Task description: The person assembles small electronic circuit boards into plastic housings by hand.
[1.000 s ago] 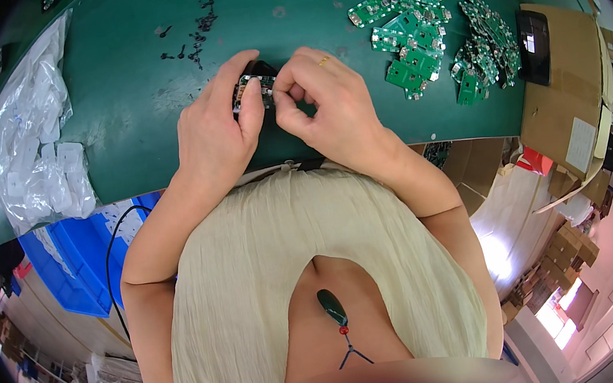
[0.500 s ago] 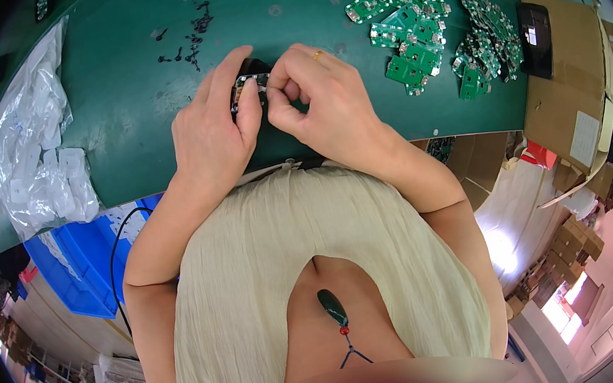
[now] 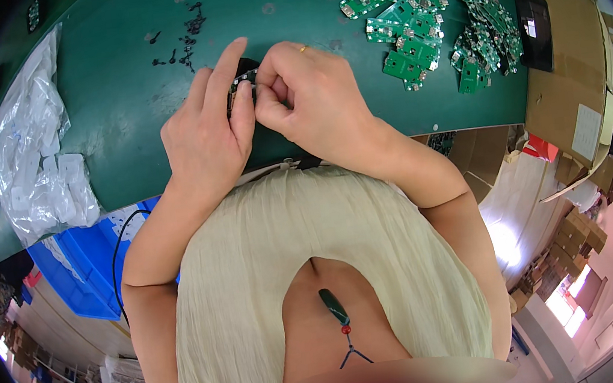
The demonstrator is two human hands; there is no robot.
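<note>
My left hand [image 3: 202, 135] grips a small black housing with a circuit board [image 3: 242, 79] in it, thumb pressed on the board and index finger stretched along the far side. Against the right edge of this piece, my right hand [image 3: 322, 95] has thumb and index finger closed in a pinch. Whatever sits between those right fingertips is too small and too covered to make out. Most of the housing is hidden by my fingers. Both hands are just above the green tabletop [image 3: 140, 127], near its front edge.
Small black parts [image 3: 191, 30] lie scattered beyond my left hand. Green circuit boards [image 3: 410, 36] are heaped at the right, with a second heap [image 3: 485, 35] beside a cardboard box [image 3: 566, 79]. A clear plastic bag [image 3: 29, 147] of white pieces lies left; blue bins [image 3: 77, 270] stand below.
Both hands have shifted slightly left with the black housing, which now appears more tilted. My right hand's pinch has moved closer over it, covering more of the board.
</note>
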